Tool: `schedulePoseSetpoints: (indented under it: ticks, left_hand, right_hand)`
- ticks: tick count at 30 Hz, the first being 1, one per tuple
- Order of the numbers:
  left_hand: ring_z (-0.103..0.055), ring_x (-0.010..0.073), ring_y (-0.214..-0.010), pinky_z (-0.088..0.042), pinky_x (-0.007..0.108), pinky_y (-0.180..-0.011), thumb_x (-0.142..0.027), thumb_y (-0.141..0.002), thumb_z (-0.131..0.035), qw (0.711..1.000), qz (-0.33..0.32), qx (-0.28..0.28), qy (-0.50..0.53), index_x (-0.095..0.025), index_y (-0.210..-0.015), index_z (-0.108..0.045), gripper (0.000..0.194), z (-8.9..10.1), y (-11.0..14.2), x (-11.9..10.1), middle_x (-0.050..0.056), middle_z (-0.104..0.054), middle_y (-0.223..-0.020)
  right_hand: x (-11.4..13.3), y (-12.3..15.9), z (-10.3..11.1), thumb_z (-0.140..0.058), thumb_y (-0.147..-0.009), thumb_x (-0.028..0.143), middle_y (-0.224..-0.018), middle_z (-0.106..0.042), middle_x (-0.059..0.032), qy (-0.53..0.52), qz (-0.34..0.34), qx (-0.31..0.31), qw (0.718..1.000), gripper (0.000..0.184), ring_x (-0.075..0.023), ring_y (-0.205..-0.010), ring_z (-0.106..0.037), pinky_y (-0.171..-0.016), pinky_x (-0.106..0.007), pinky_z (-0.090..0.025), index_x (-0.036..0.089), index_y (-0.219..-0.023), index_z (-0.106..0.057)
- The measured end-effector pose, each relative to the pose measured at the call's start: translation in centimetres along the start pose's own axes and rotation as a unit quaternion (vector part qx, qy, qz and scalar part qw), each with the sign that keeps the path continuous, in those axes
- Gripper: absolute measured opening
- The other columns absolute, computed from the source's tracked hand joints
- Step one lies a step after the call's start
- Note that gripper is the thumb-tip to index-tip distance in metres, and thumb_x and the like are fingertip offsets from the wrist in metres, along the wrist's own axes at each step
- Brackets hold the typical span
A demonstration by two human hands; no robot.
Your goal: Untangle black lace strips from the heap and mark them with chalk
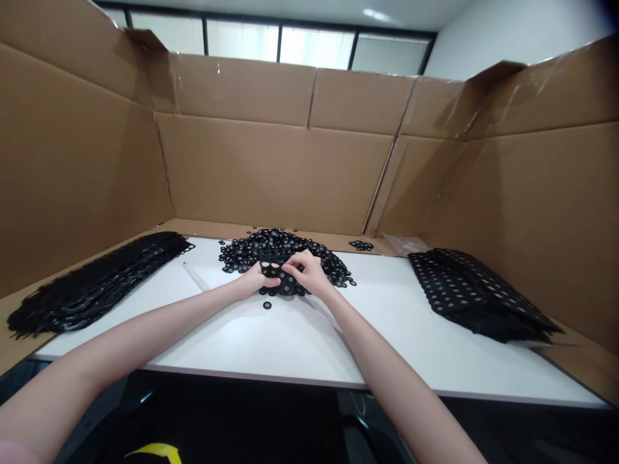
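My left hand point(251, 282) is closed on the left end of a black sheet with rows of round holes point(285, 281), its thumb lying across the front. At the sheet's upper right edge, the thumb and fingers of my right hand point(309, 274) are pinched together. Whether a small ring is also between those fingertips cannot be made out. Both hands are just in front of a heap of small black rings point(275, 241), partly covering it. One loose black ring point(267, 305) lies on the white table nearer to me.
Black strips are stacked on the left point(106, 277). Perforated black sheets point(474, 290) are piled on the right. A whitish pen-like stick point(195, 276) lies left of the heap, and a few rings point(361, 245) sit behind. Cardboard walls point(271, 174) enclose the white table point(217, 341).
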State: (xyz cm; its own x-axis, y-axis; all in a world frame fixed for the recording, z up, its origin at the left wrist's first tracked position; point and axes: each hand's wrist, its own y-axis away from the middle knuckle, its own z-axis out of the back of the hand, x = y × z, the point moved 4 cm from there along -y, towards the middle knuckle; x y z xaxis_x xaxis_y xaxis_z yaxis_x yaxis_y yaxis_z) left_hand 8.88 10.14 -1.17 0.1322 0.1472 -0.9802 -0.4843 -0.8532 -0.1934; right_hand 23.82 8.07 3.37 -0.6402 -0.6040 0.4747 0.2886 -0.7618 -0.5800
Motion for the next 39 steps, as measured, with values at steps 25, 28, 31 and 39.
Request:
schedulePoseSetpoints:
  ticks: [25,28,31,39]
  left_hand:
    - [-0.061,0.0140,-0.070,-0.047,0.025,-0.071,-0.016,-0.057,-0.076,1.000,-0.002,-0.001,0.008,-0.011,-0.081,-0.070,0.025,0.0,0.1,0.1,0.001,-0.067,-0.072]
    - [-0.059,0.0126,-0.065,-0.046,0.024,-0.067,-0.017,-0.057,-0.078,1.000,0.000,0.001,0.011,-0.011,-0.079,-0.070,0.024,0.1,0.0,0.2,0.000,-0.066,-0.069]
    - [-0.061,0.0146,-0.069,-0.048,0.026,-0.070,-0.018,-0.057,-0.078,1.000,0.005,0.008,0.011,-0.011,-0.085,-0.071,0.030,0.0,0.1,0.2,0.002,-0.068,-0.072]
    - [-0.063,0.0162,-0.073,-0.048,0.029,-0.075,-0.014,-0.057,-0.075,1.000,0.012,0.013,0.009,-0.012,-0.092,-0.072,0.036,0.1,-0.1,0.5,0.004,-0.069,-0.078]
  right_hand:
    - [-1.8,-0.3,0.0,-0.056,-0.080,0.043,-0.078,-0.070,-0.0021,-0.079,-0.010,0.007,0.997,0.027,-0.0200,-0.081,-0.057,-0.082,-0.033,-0.039,0.022,-0.069,-0.070]
    - [-1.6,-0.2,0.3,-0.062,-0.076,0.040,-0.078,-0.071,-0.0026,-0.079,0.000,0.013,0.997,0.021,-0.0206,-0.082,-0.058,-0.080,-0.033,-0.039,0.022,-0.070,-0.071]
    - [-1.7,-0.3,-0.2,-0.058,-0.078,0.035,-0.070,-0.069,-0.0026,-0.094,-0.007,0.020,0.995,0.023,-0.0188,-0.075,-0.058,-0.074,-0.031,-0.041,0.020,-0.063,-0.068]
    - [-2.5,-0.9,-0.2,-0.054,-0.075,0.027,-0.063,-0.066,-0.0007,-0.023,-0.107,-0.075,0.991,0.020,-0.0178,-0.069,-0.056,-0.072,-0.031,-0.037,0.020,-0.062,-0.068]
